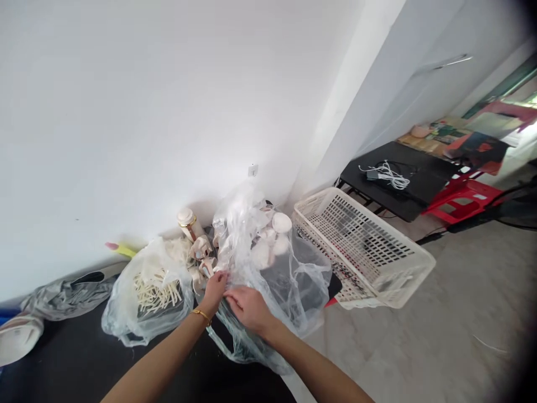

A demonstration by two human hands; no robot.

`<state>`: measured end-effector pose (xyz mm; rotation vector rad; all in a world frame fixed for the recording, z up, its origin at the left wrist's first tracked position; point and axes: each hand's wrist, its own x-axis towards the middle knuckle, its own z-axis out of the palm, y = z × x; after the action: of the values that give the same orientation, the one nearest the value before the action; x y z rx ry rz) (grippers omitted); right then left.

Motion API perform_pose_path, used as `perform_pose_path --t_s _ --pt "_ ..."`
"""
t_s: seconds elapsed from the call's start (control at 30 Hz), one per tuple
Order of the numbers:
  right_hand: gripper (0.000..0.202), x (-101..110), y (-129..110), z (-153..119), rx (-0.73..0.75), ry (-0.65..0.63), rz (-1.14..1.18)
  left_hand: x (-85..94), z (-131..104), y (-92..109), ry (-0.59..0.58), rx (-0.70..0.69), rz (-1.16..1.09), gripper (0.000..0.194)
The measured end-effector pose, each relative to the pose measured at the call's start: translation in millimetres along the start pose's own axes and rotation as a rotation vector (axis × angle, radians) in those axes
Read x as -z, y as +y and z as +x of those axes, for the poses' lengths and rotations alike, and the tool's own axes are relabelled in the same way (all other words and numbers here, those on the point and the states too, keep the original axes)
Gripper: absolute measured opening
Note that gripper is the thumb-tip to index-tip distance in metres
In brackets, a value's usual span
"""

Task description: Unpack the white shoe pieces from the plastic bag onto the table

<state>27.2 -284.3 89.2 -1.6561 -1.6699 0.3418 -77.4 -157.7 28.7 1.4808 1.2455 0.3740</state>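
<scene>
Head view showed both bare hands working at the mouth of a clear plastic bag (268, 280) that sat on a dark table (75, 358) against a white wall (146, 112). The left hand (215, 291), with a gold bracelet (202, 314) at its wrist, had its fingertips pinched together on a fold of the bag's film near a small cream plastic part (206, 267); whether it also gripped that part could not be told. The right hand (248, 307) lay just beside it, fingers curled and clamped on the same crumpled film. Inside the bag, higher up, lay several round white pieces (277, 235). To the left stood a second clear bag (146, 291) filled with thin pale sticks (156, 290), touching the first bag. Behind them, a small bottle with a white cap (187, 221) stood by the wall, and a yellow object with a pink tip (121, 249) lay further left. A white slotted plastic basket (364, 252) rested tilted to the right of the bag, near it. Well apart, a second black table (398, 179) held a coil of white cable (390, 174), with a red stool (461, 196) beside it.
</scene>
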Motion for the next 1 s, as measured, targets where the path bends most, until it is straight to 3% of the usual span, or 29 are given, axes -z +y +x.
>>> perform_pose_path --t_s 0.13,0.23,0.3,0.4,0.5,0.6,0.7,0.77,0.87,0.93,1.0 --pt "0.044 39.9 39.7 48.9 -0.273 0.285 -0.001 -6.0 -9.9 -14.5 -0.078 0.095 -0.081 0.041" --pt "0.085 41.8 65.8 105.8 -0.447 0.368 -0.006 -16.1 -17.1 -20.0 -0.106 0.131 -0.091 0.034" --pt "0.080 29.7 65.9 137.1 -0.462 0.304 0.016 -24.4 -22.1 -20.9 -0.136 0.137 -0.094 0.024" --pt "0.048 8.1 39.4 153.1 -0.302 0.122 0.053 -29.1 -31.3 -21.1 -0.171 0.139 -0.129 0.010" --pt "0.030 6.1 6.1 129.3 -0.028 -0.037 0.081 -14.7 -41.7 -21.1 -0.141 0.179 -0.200 0.011" --pt "0.024 28.3 -8.6 89.9 0.177 -0.136 0.104 11.8 -49.7 -11.1 -0.056 0.219 -0.307 0.025" --pt "0.015 49.1 -6.4 58.3 0.338 -0.233 0.119 34.1 -50.6 19.7 -0.011 0.231 -0.488 0.047" --pt "0.010 49.1 -2.1 41.6 0.452 -0.348 0.103 41.5 -47.8 47.3 -0.129 0.336 -0.669 0.061" --pt "0.013 31.7 4.6 16.2 0.490 -0.563 0.070 37.1 -44.6 79.9 -0.370 0.504 -0.807 0.065" --pt "0.021 22.8 8.3 -0.8 0.434 -0.699 0.082 23.4 -45.5 86.7 -0.420 0.439 -0.735 0.054" --pt "0.030 28.3 10.2 -14.9 0.364 -0.817 0.171 4.2 -48.9 81.7 -0.418 0.262 -0.619 0.050"
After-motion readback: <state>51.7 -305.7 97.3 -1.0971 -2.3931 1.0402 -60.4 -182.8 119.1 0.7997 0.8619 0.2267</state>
